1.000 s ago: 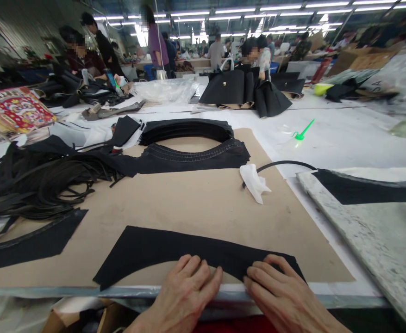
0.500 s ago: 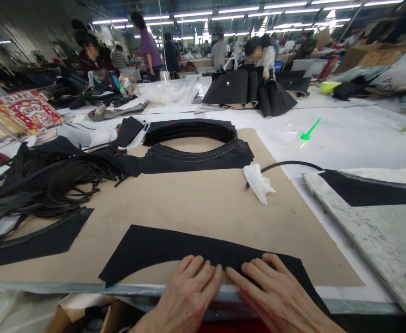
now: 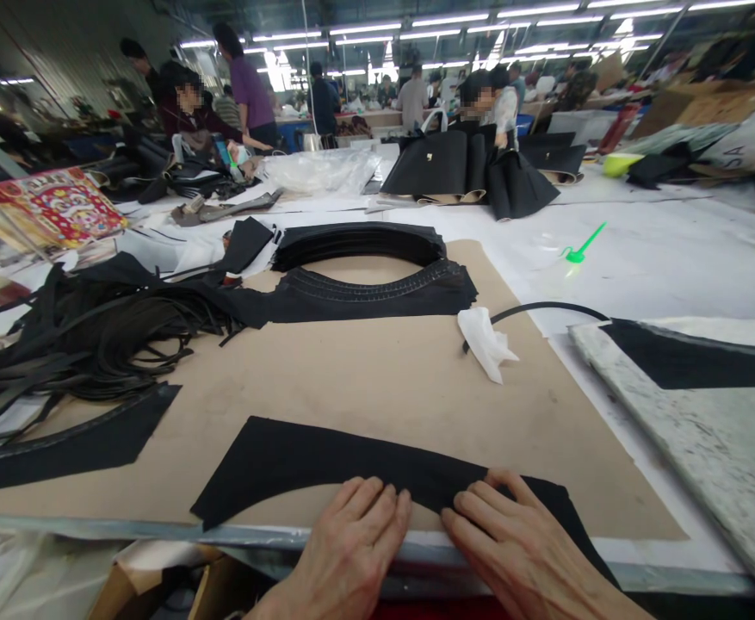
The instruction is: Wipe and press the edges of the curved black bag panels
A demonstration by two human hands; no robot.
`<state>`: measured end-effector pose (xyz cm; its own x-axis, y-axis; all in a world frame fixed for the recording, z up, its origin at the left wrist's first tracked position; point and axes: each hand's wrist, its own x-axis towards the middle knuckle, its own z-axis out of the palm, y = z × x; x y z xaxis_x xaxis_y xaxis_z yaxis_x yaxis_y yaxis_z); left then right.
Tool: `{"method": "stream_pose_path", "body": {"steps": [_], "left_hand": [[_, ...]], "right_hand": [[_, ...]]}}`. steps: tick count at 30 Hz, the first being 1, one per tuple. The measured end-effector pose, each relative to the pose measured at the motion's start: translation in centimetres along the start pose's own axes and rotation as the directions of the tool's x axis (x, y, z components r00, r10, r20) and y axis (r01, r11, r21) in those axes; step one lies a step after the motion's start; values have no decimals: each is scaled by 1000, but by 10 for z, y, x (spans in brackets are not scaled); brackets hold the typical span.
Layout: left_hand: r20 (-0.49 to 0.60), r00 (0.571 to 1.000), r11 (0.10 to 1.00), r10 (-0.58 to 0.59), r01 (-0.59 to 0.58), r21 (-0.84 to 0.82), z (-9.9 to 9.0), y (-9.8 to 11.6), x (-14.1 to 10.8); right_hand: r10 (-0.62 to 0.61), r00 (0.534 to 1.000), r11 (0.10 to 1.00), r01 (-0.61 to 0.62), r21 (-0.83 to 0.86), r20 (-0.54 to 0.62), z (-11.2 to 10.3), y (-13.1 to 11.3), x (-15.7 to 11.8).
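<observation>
A black curved panel (image 3: 351, 452), of leather or cloth, lies along the table's front edge with its hollowed side toward me. My left hand (image 3: 357, 534) has its bent fingers at the middle of that curved edge, thumb beside the forefinger. To its right, my right hand (image 3: 512, 530) curls its fingers over the panel, with the thumb at the near edge. Both hands pinch or press the edge; the undersides of the fingers are hidden. Bare board shows between the two thumbs.
A brown board (image 3: 351, 370) covers the table here. Stacked black curved pieces (image 3: 377, 297) lie ahead, a heap of black strips (image 3: 106, 327) at left. White crumpled paper (image 3: 485, 343) and a green-nozzled bottle (image 3: 577, 250) are right of centre, near a marbled slab (image 3: 706, 465). Co-workers stand beyond.
My right hand has slid slightly right along the panel's edge, widening the gap between my hands. The left hand stays at nearly the same place. The view has shifted a little.
</observation>
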<state>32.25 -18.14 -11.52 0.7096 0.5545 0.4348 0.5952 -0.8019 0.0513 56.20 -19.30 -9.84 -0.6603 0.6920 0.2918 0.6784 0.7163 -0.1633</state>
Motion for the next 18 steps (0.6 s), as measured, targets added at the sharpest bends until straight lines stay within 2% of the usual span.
{"method": "stream_pose_path", "body": {"steps": [5,11,15,18], "left_hand": [[-35,999,1000,-5,5,-8,-1,-1,-1],[-44,999,999,-25,24,-21,-6,-10,-11],[-32,997,996,-65,66,54,-17,-23,-28],[-57,991,989,-118,122,81,-28,-32,-39]], "right_hand": [[-9,1000,998,7,-62,-29,-1,1,2],[-17,998,1000,16,-27,-63,2,3,-2],[4,993,998,-11,-60,-118,5,3,-7],[-27,993,995,16,-96,-117,3,4,-8]]}}
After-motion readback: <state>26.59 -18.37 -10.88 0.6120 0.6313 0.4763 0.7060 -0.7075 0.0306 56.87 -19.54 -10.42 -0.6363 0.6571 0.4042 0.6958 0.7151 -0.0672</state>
